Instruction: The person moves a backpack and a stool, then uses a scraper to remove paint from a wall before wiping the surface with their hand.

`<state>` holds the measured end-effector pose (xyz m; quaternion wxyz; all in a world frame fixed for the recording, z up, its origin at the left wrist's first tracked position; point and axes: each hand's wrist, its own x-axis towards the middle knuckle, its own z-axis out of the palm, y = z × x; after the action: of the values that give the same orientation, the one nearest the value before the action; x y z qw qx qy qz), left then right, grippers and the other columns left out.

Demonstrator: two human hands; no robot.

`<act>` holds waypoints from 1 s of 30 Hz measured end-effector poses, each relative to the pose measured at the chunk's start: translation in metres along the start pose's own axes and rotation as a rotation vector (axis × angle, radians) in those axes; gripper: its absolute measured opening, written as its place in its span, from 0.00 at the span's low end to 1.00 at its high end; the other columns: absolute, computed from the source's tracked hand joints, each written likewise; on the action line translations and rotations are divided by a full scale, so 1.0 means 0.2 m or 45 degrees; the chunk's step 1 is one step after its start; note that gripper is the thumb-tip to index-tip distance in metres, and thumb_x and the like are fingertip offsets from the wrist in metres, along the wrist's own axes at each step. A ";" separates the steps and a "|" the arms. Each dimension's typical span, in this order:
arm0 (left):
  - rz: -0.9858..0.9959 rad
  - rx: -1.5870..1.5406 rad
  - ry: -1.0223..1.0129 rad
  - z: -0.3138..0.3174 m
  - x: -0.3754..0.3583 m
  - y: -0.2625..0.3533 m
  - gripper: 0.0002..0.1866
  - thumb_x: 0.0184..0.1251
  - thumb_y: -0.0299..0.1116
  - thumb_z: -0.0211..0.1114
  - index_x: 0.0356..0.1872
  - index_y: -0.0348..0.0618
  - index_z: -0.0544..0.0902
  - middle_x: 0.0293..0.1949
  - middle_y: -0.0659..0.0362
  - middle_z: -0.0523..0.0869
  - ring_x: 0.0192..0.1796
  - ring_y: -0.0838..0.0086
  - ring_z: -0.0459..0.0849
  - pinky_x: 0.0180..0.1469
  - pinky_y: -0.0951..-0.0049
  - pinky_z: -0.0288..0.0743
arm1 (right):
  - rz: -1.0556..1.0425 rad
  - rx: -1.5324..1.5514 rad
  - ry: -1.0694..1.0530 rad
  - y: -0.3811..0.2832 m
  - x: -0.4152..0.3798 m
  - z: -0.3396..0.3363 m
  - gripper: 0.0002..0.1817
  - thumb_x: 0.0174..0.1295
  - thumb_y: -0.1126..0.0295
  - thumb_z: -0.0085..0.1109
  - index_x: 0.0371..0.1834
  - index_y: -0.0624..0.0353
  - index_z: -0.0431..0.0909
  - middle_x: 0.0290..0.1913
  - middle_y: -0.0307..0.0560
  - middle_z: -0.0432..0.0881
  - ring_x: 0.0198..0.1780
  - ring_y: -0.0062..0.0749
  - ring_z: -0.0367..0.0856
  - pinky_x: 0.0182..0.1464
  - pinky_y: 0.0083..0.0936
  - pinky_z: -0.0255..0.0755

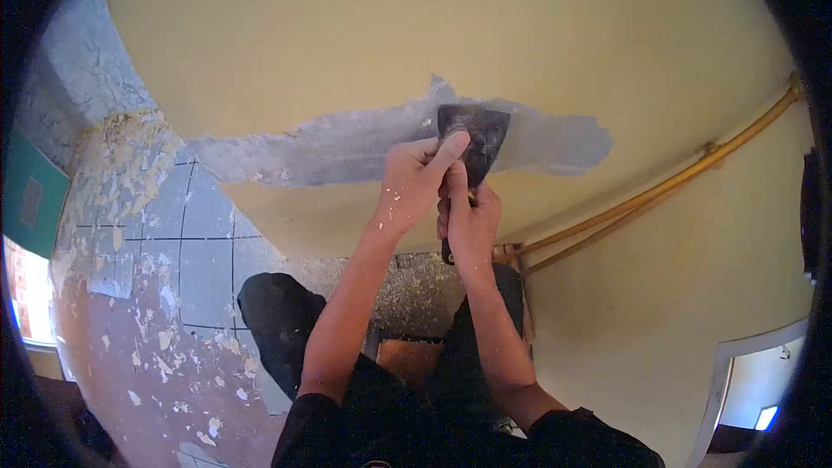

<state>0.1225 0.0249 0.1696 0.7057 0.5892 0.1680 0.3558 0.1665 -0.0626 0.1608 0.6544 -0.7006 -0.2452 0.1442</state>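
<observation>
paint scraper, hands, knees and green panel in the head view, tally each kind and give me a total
Paint scraper: 1
Hands: 2 (left hand, right hand)
Knees: 2 (left knee, right knee)
Green panel: 1
Total: 6

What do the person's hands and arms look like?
The left hand and right hand are bare, without gloves. Little pale flecks dot the left one. The sleeves are short and black. I see no rings or watch.
</observation>
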 end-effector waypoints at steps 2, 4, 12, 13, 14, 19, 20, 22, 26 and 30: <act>0.046 0.086 0.046 0.02 0.01 0.00 0.25 0.67 0.48 0.61 0.16 0.37 0.78 0.14 0.64 0.76 0.17 0.83 0.73 0.20 0.79 0.66 | -0.018 -0.039 0.004 -0.01 0.01 -0.02 0.22 0.66 0.52 0.54 0.23 0.60 0.73 0.12 0.34 0.69 0.13 0.16 0.66 0.14 0.19 0.58; 0.085 0.096 0.099 -0.02 0.02 0.03 0.26 0.67 0.48 0.61 0.16 0.37 0.78 0.14 0.64 0.76 0.18 0.83 0.74 0.21 0.79 0.66 | -0.032 -0.074 -0.068 -0.09 0.01 0.01 0.22 0.67 0.53 0.53 0.23 0.61 0.73 0.13 0.34 0.69 0.12 0.16 0.66 0.13 0.19 0.58; 0.084 0.068 0.111 0.00 0.02 0.05 0.25 0.66 0.47 0.61 0.15 0.37 0.78 0.14 0.64 0.77 0.19 0.83 0.73 0.21 0.79 0.65 | 0.061 0.000 -0.010 -0.02 0.03 0.00 0.21 0.66 0.54 0.55 0.26 0.61 0.73 0.14 0.36 0.70 0.12 0.17 0.65 0.13 0.20 0.59; 0.061 0.065 0.107 -0.01 0.01 0.07 0.25 0.66 0.47 0.61 0.15 0.37 0.78 0.14 0.64 0.77 0.19 0.83 0.73 0.21 0.79 0.65 | 0.076 0.069 -0.054 -0.07 0.02 0.02 0.20 0.66 0.54 0.55 0.26 0.61 0.74 0.14 0.36 0.70 0.12 0.17 0.65 0.13 0.20 0.59; 0.026 0.034 0.075 -0.03 0.00 0.10 0.25 0.66 0.47 0.62 0.15 0.37 0.79 0.14 0.64 0.77 0.19 0.84 0.72 0.21 0.79 0.65 | 0.090 0.144 -0.100 -0.09 0.01 0.04 0.20 0.66 0.54 0.55 0.27 0.61 0.74 0.14 0.36 0.71 0.12 0.17 0.65 0.13 0.20 0.58; -0.059 0.046 -0.071 -0.08 0.02 -0.07 0.24 0.66 0.47 0.62 0.16 0.37 0.79 0.15 0.64 0.77 0.19 0.84 0.73 0.21 0.79 0.66 | 0.107 0.128 -0.037 0.05 -0.03 0.03 0.20 0.67 0.54 0.54 0.26 0.59 0.73 0.14 0.34 0.70 0.12 0.15 0.64 0.12 0.19 0.56; -0.045 0.047 -0.070 -0.08 0.04 -0.07 0.24 0.66 0.47 0.62 0.16 0.37 0.79 0.15 0.64 0.77 0.19 0.84 0.73 0.21 0.79 0.66 | 0.094 0.131 -0.041 0.04 -0.01 0.04 0.20 0.67 0.54 0.54 0.26 0.59 0.73 0.14 0.34 0.70 0.12 0.15 0.64 0.12 0.19 0.56; -0.006 -0.054 -0.025 -0.05 0.04 0.00 0.25 0.66 0.47 0.62 0.16 0.37 0.79 0.15 0.64 0.77 0.18 0.84 0.73 0.21 0.79 0.66 | 0.080 0.140 -0.075 -0.02 0.01 0.04 0.19 0.67 0.54 0.54 0.26 0.59 0.73 0.14 0.34 0.69 0.11 0.15 0.63 0.12 0.19 0.55; -0.046 -0.085 0.028 -0.05 -0.01 -0.02 0.25 0.66 0.47 0.62 0.16 0.36 0.79 0.14 0.64 0.77 0.16 0.84 0.72 0.18 0.80 0.65 | 0.078 0.191 -0.072 0.01 -0.04 0.05 0.20 0.67 0.55 0.54 0.25 0.59 0.72 0.14 0.34 0.69 0.11 0.16 0.63 0.12 0.19 0.56; 0.063 0.123 0.046 -0.05 0.00 0.03 0.25 0.66 0.47 0.62 0.15 0.36 0.77 0.12 0.63 0.76 0.14 0.84 0.72 0.15 0.80 0.64 | 0.132 0.182 -0.055 0.01 -0.01 0.06 0.20 0.67 0.55 0.54 0.25 0.59 0.72 0.14 0.35 0.69 0.11 0.16 0.64 0.12 0.19 0.57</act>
<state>0.1139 0.0325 0.1736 0.6643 0.6201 0.1830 0.3751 0.1593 -0.0533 0.1582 0.6890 -0.6605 -0.2118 0.2099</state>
